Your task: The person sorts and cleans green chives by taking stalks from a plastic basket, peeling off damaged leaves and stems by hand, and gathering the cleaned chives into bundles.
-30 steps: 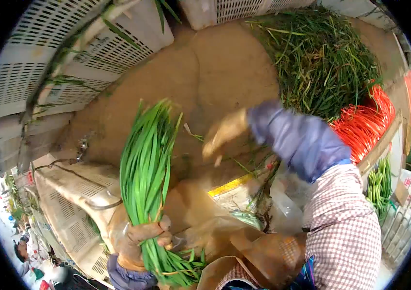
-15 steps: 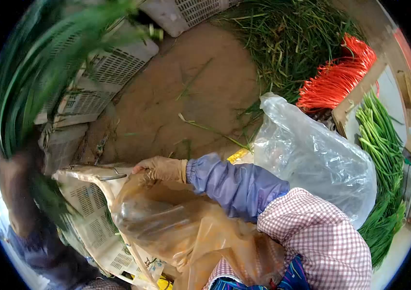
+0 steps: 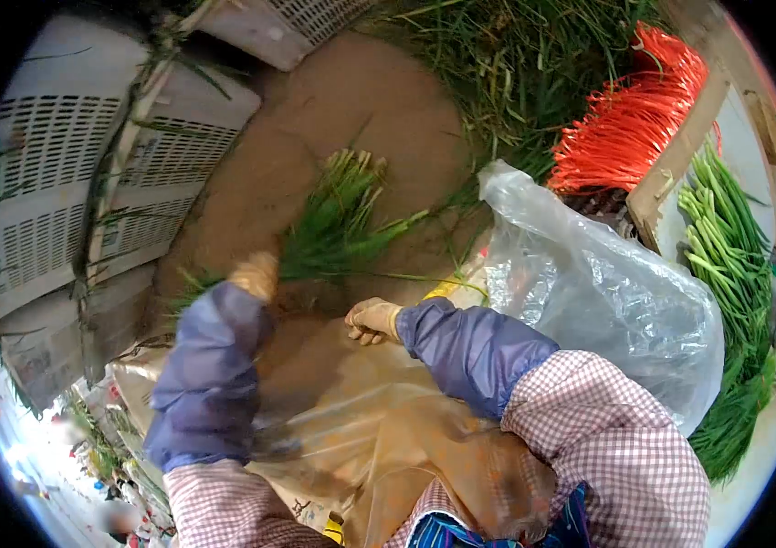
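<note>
My left hand (image 3: 256,274), gloved and blurred by motion, is closed round a bunch of chives (image 3: 338,215). Its pale stalk ends point away from me, and loose leaves spread to both sides. My gloved right hand (image 3: 374,320) is a short way to the right, its fingers curled and nothing showing in them. Below both hands a brown plastic apron (image 3: 361,438) covers my lap. Part of a pale basket (image 3: 137,374) shows at its left edge, mostly hidden by my left arm and the apron.
White slatted crates (image 3: 59,137) stand at the left. Loose green leaves (image 3: 516,82) are heaped at the back, beside red ties (image 3: 630,114). A clear plastic bag (image 3: 607,301) lies to the right, with more chives (image 3: 726,237) on a board beyond it. The brown floor (image 3: 406,100) has scattered stems.
My left hand has swung the chives from the far left to the middle, turning the stalk ends away from me. The right hand has left the basket rim and moved right.
</note>
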